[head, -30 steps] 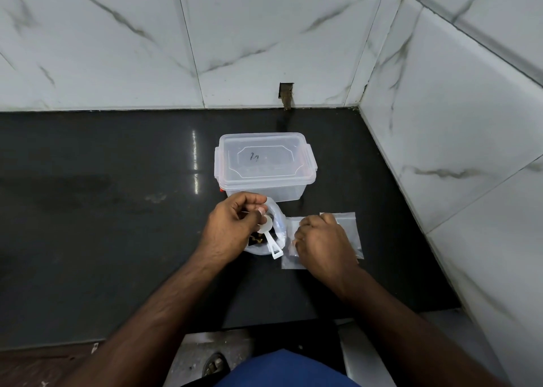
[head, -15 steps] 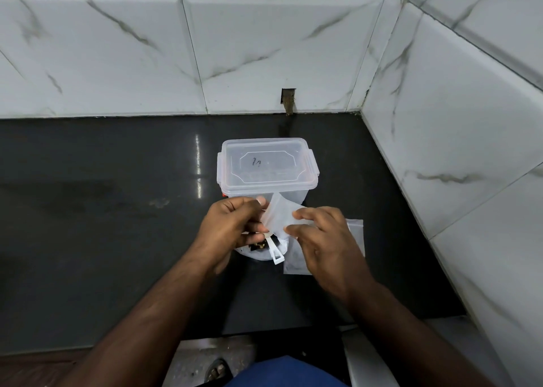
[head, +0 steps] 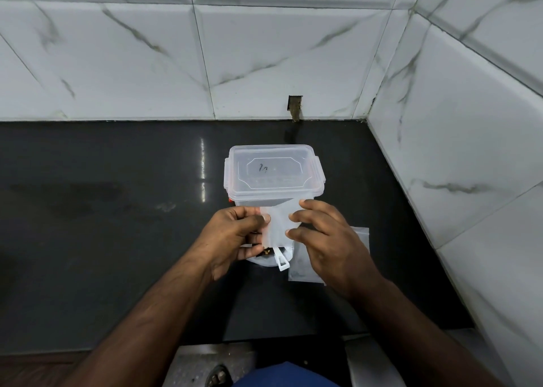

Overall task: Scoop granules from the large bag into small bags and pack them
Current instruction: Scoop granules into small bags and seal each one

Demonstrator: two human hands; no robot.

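Both hands had lifted one small bag (head: 277, 225) off the counter (head: 117, 239) since the earlier frame; the left hand (head: 235, 233) pinched its left edge and the right hand (head: 329, 239) its right, probably to open it. Below, the large bag (head: 269, 257) held dark granules and a white scoop (head: 281, 261). The lidded box (head: 273, 172) looked empty.

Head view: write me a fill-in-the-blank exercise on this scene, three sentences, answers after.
1. Both hands, the left hand and the right hand, hold one small ____ between them.
2. The lid of the clear plastic box is ____.
3. The white scoop sticks out of the large bag, which lies on the ____ countertop.

Answers: bag; on; black
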